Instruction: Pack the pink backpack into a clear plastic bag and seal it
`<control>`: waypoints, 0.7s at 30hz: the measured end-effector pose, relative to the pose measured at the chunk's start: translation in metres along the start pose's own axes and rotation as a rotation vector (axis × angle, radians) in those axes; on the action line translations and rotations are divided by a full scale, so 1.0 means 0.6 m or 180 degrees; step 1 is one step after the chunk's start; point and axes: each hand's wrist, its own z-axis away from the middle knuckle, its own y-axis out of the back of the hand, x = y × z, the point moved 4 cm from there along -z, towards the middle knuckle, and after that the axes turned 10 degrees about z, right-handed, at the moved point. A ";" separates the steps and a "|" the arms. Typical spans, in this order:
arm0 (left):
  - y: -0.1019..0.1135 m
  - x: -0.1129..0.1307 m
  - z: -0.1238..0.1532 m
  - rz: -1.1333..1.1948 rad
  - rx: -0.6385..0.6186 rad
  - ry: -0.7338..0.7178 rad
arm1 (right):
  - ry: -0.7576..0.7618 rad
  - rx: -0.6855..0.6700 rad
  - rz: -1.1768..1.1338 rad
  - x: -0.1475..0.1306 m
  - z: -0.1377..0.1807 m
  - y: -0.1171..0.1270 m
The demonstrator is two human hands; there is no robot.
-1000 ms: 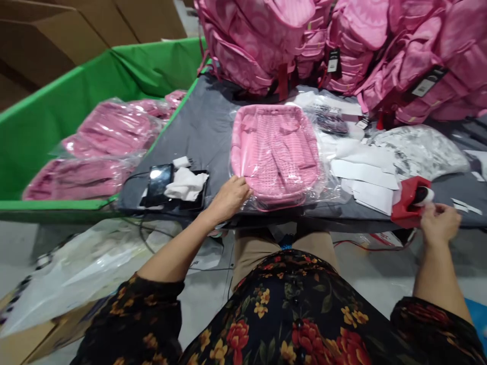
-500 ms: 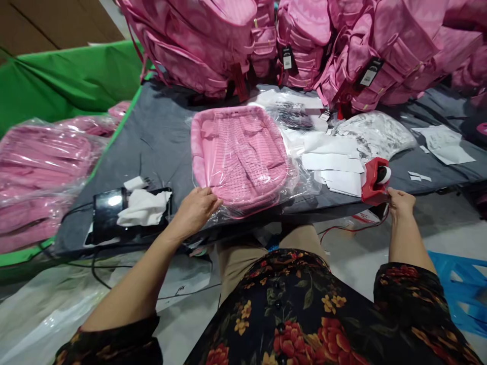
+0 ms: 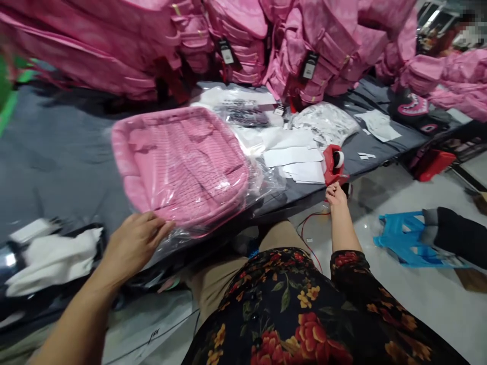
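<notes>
On the grey worktop (image 3: 57, 152), just ahead of the left hand (image 3: 133, 243), lies one pink backpack (image 3: 182, 165) sealed in one clear plastic bag (image 3: 262, 177). The left grip is loose, fingers half spread, resting on the bag's near edge. The right hand (image 3: 335, 192) sits at the worktop's edge just below one red tape dispenser (image 3: 334, 163), its grip narrow, fingers pinched together; what they pinch is too small to tell. Beside the dispenser lies a stack of white paper sheets (image 3: 297, 162).

bagged backpack (image 3: 182, 165) on table (image 3: 57, 152), tape dispenser (image 3: 333, 163) right, backpack pile (image 3: 243, 40) behind
</notes>
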 end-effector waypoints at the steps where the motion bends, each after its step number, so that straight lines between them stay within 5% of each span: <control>1: -0.001 0.006 0.002 -0.0033 -0.0019 0.0040 | -0.0010 -0.0303 -0.0084 -0.007 0.015 -0.033; 4: -0.007 0.018 0.002 -0.0072 -0.0012 0.0088 | 0.0152 -0.1604 -0.0417 -0.050 0.088 -0.149; 7: -0.014 0.008 -0.007 -0.0107 0.0043 0.0086 | 0.0854 -0.3064 -0.0440 -0.129 0.185 -0.267; 10: -0.018 -0.002 -0.011 -0.0201 -0.0007 0.0160 | 0.2280 -0.4289 0.0384 -0.209 0.284 -0.387; 13: -0.019 0.002 -0.012 -0.0155 -0.0044 0.0185 | 0.3768 -0.5096 0.1722 -0.238 0.357 -0.502; 16: -0.019 0.008 -0.011 -0.0133 -0.0071 0.0247 | 0.4320 -0.5145 0.3138 -0.228 0.368 -0.587; 21: -0.019 0.003 -0.009 -0.0119 -0.0065 0.0284 | 0.4168 -0.3736 0.3622 -0.237 0.315 -0.607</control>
